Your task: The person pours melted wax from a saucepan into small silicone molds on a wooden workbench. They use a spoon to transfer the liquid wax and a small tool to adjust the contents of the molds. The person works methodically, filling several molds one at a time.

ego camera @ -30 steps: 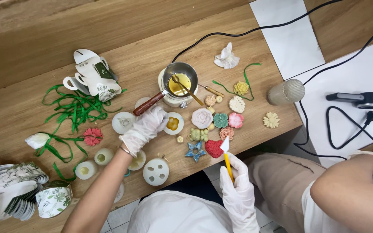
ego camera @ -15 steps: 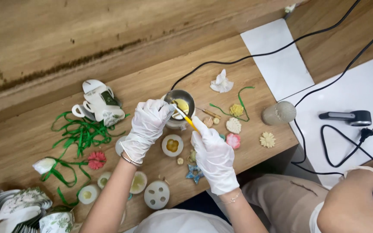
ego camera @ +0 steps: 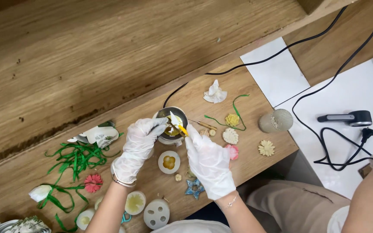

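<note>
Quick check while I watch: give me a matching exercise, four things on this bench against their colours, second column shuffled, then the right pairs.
Things:
1. ribbon
2. star
3. cable
4. flower by the ribbon

Colours:
a. black
b. red
c. green
d. blue

Pairs: 1-c, 2-d, 3-a, 4-b

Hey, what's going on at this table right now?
A person in white gloves is working over a small metal pot of yellow liquid on a wooden table. The left hand is at the pot's side, and the right hand dips a yellow-tipped tool into it. Around them lie round moulds, small cast flowers and green ribbon. Another person's arm is at the right.
</note>
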